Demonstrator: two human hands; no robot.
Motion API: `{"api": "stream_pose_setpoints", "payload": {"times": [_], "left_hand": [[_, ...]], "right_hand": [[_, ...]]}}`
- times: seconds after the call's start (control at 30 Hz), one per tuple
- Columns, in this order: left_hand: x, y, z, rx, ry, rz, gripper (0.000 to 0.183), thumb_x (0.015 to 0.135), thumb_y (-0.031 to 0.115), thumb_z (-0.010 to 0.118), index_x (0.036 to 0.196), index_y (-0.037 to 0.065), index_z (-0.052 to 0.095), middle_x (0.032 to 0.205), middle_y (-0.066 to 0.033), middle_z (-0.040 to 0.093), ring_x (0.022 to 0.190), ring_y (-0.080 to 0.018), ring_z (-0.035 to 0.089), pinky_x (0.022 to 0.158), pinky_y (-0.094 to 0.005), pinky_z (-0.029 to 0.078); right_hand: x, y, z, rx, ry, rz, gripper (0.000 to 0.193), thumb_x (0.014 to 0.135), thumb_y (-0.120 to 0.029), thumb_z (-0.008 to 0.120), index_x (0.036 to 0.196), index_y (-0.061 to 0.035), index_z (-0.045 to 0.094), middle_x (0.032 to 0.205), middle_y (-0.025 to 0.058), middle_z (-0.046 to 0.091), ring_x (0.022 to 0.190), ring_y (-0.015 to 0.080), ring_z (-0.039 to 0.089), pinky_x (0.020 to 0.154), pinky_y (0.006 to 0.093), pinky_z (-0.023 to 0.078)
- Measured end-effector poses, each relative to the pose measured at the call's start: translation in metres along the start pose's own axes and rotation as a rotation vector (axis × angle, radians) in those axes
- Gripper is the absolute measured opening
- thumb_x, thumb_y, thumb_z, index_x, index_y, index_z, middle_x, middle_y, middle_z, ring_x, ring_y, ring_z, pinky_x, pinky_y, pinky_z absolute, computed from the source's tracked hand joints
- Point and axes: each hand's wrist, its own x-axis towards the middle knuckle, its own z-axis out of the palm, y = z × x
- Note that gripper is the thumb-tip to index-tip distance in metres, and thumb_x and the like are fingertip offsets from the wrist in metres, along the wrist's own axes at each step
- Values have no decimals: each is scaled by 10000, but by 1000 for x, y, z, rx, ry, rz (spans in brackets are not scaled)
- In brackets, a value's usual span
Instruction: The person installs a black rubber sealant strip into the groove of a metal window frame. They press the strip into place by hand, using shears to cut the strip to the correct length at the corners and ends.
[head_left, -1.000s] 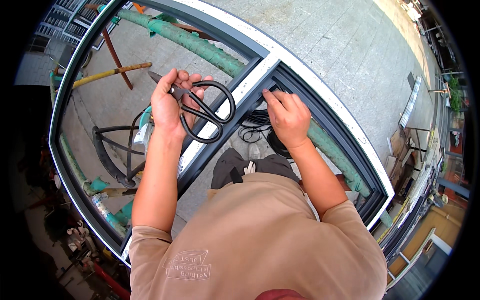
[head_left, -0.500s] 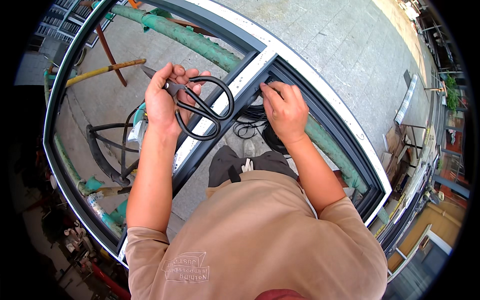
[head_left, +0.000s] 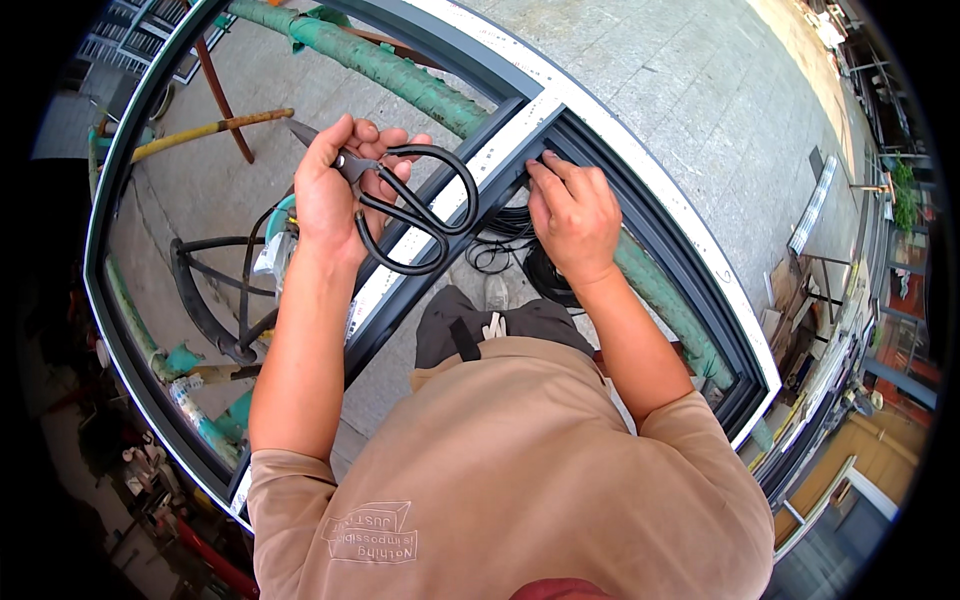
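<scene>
Nearer the inner corner of the frame (head_left: 508, 144), the right hand (head_left: 578, 218) is now shifted, fingers bunched against it; anything pinched cannot be made out. Scissors (head_left: 349, 166) are cradled in the half-curled left hand (head_left: 328, 200). Fingertip work seems under way; steady pressure is probably needed.

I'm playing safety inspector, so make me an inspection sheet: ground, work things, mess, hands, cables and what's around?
Surface: grey paved ground; green pipes under the frame.
Work things: white and dark frame, black-handled scissors.
Clutter: translucent bag and bent black tube, through the frame's left opening.
Hands: left hand holds the scissors; right hand has fingers at the frame's inner corner, anything pinched there hidden.
Cables: coiled black cord or strip on the ground; can't tell which.
Surroundings: metal racks upper left, green plant far right.
</scene>
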Motion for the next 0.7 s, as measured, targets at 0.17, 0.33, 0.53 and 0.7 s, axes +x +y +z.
{"api": "stream_pose_setpoints", "payload": {"times": [0.17, 0.33, 0.53, 0.7], "left_hand": [[-1, 0, 1, -1, 5, -13, 328, 1132, 296, 530, 959, 35, 627, 979, -195, 755, 1105, -435, 773, 768, -369, 667], [-1, -1, 1, 20, 26, 0, 324, 1130, 293, 536, 958, 34, 628, 973, -189, 751, 1111, -438, 773, 762, -364, 663], [-5, -1, 13, 45, 70, 11, 309, 1130, 285, 544, 957, 46, 634, 944, -150, 735, 1098, -420, 778, 726, -338, 665], [-6, -1, 15, 53, 87, 19, 296, 1129, 278, 548, 956, 56, 639, 921, -117, 722, 1079, -404, 783, 691, -319, 667]], "right_hand": [[1, 1, 0, 8, -22, 34, 338, 778, -36, 801, 1106, -116, 809, 1177, 10, 778, 898, 231, 683, 796, 371, 586], [1, -1, -2, -20, -33, 30, 354, 758, -28, 790, 1103, -104, 809, 1184, 9, 784, 864, 216, 664, 780, 368, 576], [-5, 2, 1, -22, 5, -26, 338, 770, -45, 794, 1104, -95, 807, 1190, 28, 789, 871, 213, 665, 790, 372, 566], [0, 0, 1, -17, 16, -19, 320, 788, -53, 799, 1106, -88, 805, 1184, 44, 785, 907, 235, 670, 814, 379, 566]]}}
